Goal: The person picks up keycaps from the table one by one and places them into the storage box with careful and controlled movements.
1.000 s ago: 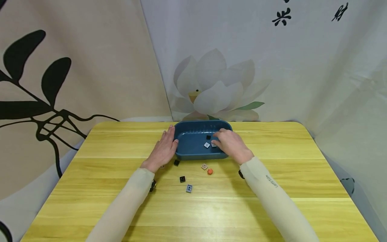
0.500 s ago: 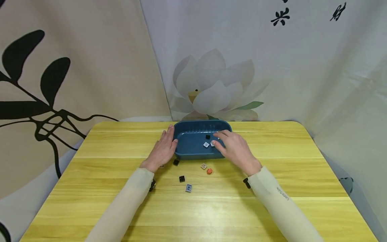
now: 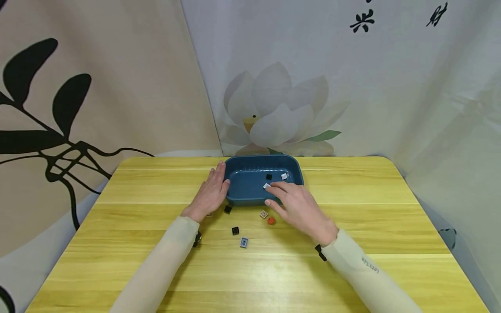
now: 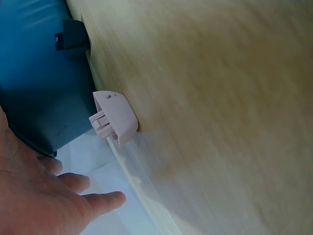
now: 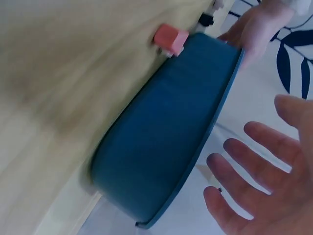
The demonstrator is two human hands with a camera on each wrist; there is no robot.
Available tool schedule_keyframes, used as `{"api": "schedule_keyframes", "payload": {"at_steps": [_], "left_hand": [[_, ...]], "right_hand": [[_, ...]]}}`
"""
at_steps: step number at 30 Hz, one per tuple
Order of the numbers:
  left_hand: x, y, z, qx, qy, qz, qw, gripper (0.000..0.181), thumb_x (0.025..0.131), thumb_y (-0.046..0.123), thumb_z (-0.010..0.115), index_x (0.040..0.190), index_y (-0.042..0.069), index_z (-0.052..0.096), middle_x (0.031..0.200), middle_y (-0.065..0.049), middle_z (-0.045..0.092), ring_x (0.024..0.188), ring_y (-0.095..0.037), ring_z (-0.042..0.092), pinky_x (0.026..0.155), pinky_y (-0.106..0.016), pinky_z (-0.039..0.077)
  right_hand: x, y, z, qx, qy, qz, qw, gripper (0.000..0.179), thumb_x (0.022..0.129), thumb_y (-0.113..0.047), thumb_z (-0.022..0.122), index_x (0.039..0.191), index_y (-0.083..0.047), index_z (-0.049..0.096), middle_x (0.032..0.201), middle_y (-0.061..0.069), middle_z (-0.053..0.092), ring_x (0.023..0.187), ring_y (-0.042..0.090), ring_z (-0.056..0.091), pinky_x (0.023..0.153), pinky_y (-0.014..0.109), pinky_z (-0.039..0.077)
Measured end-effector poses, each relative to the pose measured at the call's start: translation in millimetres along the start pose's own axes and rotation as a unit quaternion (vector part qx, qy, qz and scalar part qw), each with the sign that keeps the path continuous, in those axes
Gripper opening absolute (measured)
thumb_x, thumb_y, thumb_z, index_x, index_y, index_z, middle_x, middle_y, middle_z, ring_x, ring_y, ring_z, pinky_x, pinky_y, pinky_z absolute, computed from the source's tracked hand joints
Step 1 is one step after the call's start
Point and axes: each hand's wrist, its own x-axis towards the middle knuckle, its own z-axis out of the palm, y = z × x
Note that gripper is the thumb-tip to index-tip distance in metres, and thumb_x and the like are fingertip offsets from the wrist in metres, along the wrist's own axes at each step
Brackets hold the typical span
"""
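A dark blue tray [image 3: 246, 202] stands near the table's back edge. My left hand [image 3: 207, 194] rests along its left end, fingers straight. Over the front right rim hovers my right hand [image 3: 299, 206]; its spread fingers hold nothing in the right wrist view. Inside the tray lie a black keycap [image 3: 268, 177], a white keycap [image 3: 284, 176] and another white keycap [image 3: 266, 185], partly behind my right fingertips. In front are an orange keycap [image 3: 271, 221] and a beige keycap [image 3: 264, 214]. A pale pink keycap [image 4: 117, 117] lies on its side below my left hand.
Further loose pieces on the wooden table [image 3: 195, 278] are a black keycap [image 3: 228, 209] by the tray's front left corner, another black keycap [image 3: 235, 231] and a grey-blue keycap [image 3: 244, 242]. A printed curtain [image 3: 156, 78] hangs behind the table.
My right hand has drawn back from inside the tray toward its front rim, fingers spreading. A white keycap at the tray's right has come into sight. The left hand stays put.
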Motion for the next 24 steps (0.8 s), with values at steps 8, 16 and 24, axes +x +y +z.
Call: {"api": "schedule_keyframes", "payload": {"at_steps": [8,16,24], "left_hand": [[0.8,-1.2,0.1,0.003,0.001,0.005,1.0,0.064,0.114,0.032,0.027,0.167,0.007,0.001,0.174,-0.012,-0.001,0.157,-0.042,0.007,0.117,-0.071,0.021],[0.4,-1.4,0.5,0.001,0.005,0.003,1.0,0.064,0.114,0.033,0.028,0.167,0.007,0.003,0.174,-0.011,0.0,0.157,-0.042,0.008,0.116,-0.071,0.021],[-1.0,-0.1,-0.9,0.0,0.006,0.001,1.0,0.065,0.114,0.035,0.027,0.167,0.008,0.003,0.174,-0.011,0.001,0.157,-0.041,0.008,0.117,-0.07,0.021]], "right_hand": [[-9.8,-19.8,3.4,-0.005,-0.032,-0.033,0.9989,0.041,0.104,-0.04,0.064,0.137,-0.016,0.07,0.142,0.008,0.064,0.129,0.027,0.061,0.102,0.051,0.05],[-15.1,-35.3,13.3,-0.005,-0.059,-0.078,0.9952,0.044,0.103,-0.043,0.064,0.138,-0.017,0.068,0.145,0.008,0.062,0.131,0.026,0.06,0.105,0.051,0.049],[-22.5,-46.5,23.3,-0.029,-0.087,-0.116,0.989,0.047,0.102,-0.047,0.065,0.14,-0.021,0.066,0.146,0.009,0.061,0.13,0.03,0.06,0.104,0.052,0.049]]}}
